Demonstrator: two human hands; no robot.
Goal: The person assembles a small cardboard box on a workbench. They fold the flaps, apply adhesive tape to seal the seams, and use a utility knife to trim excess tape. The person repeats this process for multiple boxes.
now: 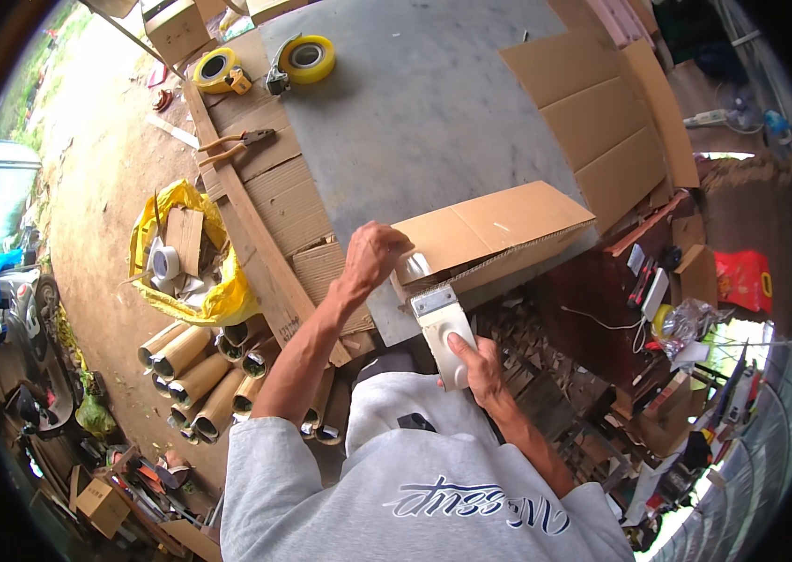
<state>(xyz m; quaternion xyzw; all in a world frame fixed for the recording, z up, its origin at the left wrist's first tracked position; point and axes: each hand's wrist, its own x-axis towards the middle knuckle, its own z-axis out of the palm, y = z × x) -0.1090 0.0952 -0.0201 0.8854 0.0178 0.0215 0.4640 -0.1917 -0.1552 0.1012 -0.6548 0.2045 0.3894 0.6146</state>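
Note:
A long brown cardboard carton lies at the near edge of the grey table top, its left end toward me. My left hand is closed at that end, fingers curled against the carton; what they hold is hidden. Just by its fingertips, a white glossy piece shows at the carton's end. My right hand grips a white, flat, oblong fixture with a metal end plate, which has a rounded raised part. The fixture is tilted, with its plate close to the carton's open end.
Two yellow tape rolls and pliers lie at the far left. Flattened cardboard covers the right side. Left of the table stand a yellow bag of scraps and stacked cardboard tubes. Clutter and a red bag lie right.

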